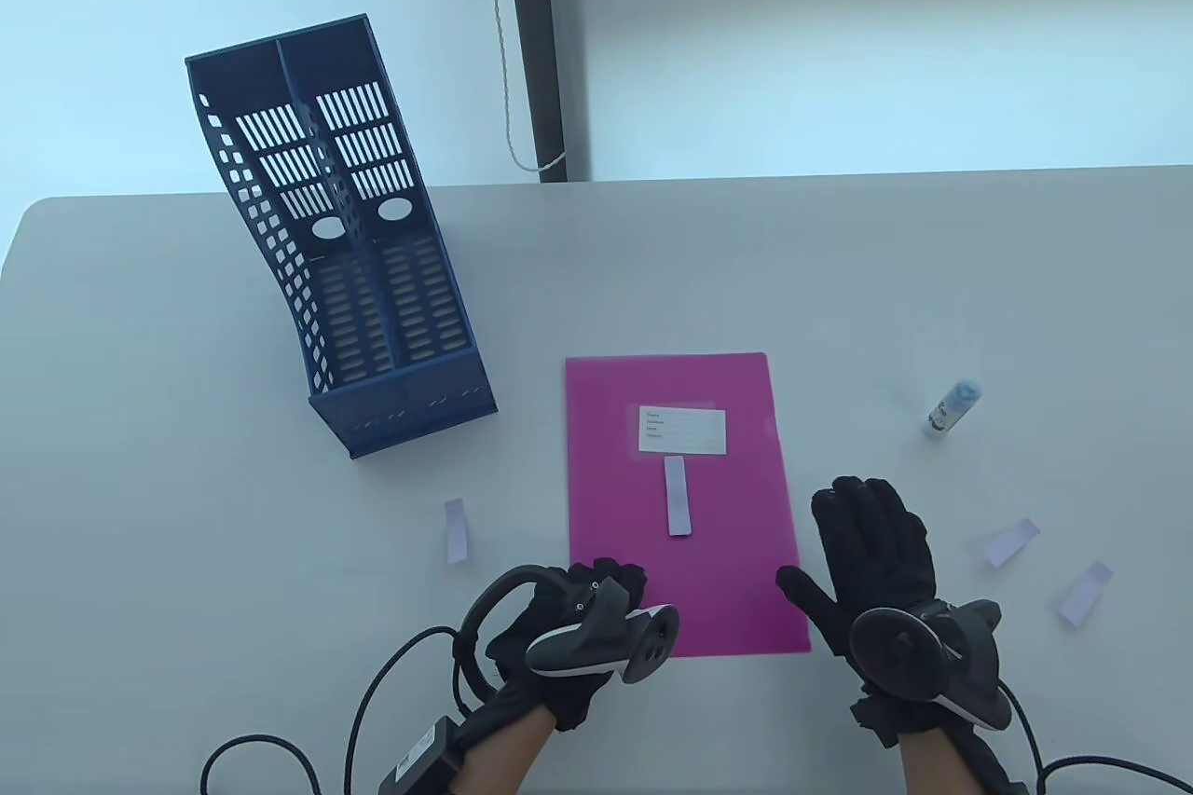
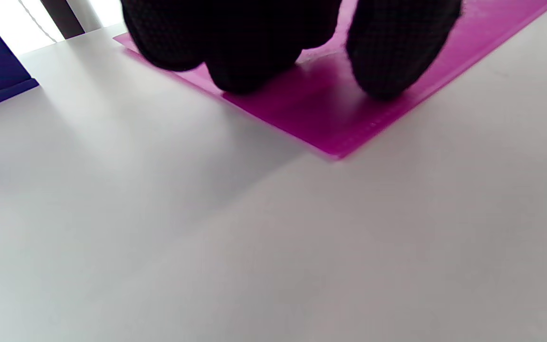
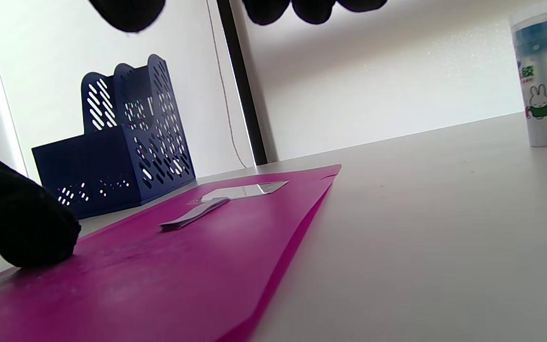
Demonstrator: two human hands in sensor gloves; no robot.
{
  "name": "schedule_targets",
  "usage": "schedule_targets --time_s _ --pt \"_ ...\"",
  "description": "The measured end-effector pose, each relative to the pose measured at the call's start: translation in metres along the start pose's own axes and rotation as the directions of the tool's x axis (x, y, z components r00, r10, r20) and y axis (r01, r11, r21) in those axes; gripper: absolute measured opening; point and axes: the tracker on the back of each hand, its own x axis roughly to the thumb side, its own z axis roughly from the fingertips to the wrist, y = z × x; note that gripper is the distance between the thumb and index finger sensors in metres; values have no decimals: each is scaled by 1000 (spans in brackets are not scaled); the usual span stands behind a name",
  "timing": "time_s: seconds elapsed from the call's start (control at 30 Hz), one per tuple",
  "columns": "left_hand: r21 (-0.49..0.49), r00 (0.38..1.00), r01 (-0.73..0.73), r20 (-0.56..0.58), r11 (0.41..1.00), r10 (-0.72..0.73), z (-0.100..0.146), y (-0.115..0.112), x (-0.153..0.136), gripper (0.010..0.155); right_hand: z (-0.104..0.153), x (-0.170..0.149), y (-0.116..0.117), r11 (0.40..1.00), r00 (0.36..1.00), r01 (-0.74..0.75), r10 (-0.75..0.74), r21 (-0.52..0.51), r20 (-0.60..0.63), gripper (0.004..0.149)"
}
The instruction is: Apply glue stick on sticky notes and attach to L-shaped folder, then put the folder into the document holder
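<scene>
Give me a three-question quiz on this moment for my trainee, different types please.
1. True or false: a sticky note already lies on the pink folder.
2. How many loose notes lie on the table off the folder?
3. Multiple choice: the glue stick is A) in the right hand, B) standing on the table right of the folder, C) inside the document holder.

Key: 1 true; 2 three; 3 B.

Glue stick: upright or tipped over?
Upright. The glue stick stands on its base on the table in the right wrist view, cap on top, right of the folder.
</scene>
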Motion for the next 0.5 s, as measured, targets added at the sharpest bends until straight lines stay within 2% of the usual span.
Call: schedule_targets --time_s 0.37,0.43,0.5 --pt "25 998 -43 53 999 42 4 -5 -3 73 -2 0 4 999 1000 0 0 35 -10 79" --pt "38 993 -100 69 994 98 4 -6 -7 73 -4 3 6 997 999 47 -47 56 -7 82" --pt "90 964 -258 88 962 251 6 -7 -19 73 -10 11 5 987 994 106 -107 122 6 85"
